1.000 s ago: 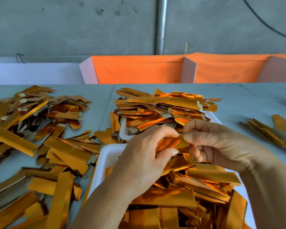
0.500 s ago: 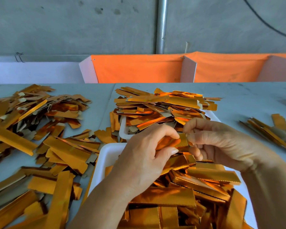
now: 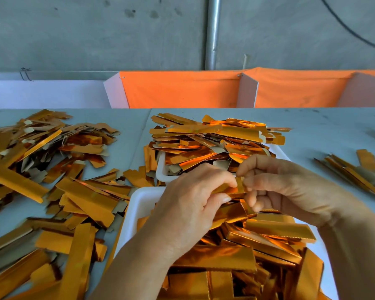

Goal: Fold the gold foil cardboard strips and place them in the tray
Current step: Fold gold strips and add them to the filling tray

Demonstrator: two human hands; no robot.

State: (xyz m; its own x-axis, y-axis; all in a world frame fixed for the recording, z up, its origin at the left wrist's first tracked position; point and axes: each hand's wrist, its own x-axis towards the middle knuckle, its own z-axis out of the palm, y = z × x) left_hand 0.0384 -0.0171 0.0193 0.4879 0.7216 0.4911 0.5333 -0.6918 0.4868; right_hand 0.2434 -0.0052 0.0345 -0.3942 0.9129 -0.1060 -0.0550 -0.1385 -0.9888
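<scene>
Between my two hands is a gold foil cardboard strip point(image 3: 236, 188), held above the near white tray point(image 3: 139, 204). My left hand point(image 3: 193, 204) pinches its left part between thumb and curled fingers. My right hand point(image 3: 277, 187) pinches its right end with thumb and forefinger. Most of the strip is hidden by my fingers. The near tray is heaped with gold strips point(image 3: 258, 241). A second white tray point(image 3: 161, 169) just behind it is also piled high with strips.
Loose gold strips point(image 3: 52, 191) cover the table on the left and front left. A small bundle of strips point(image 3: 359, 174) lies at the right. An orange and white divider point(image 3: 182, 89) stands at the table's far edge before a grey wall.
My hands have drawn closer together on the strip, and less of it shows between my fingers. Nothing else has moved.
</scene>
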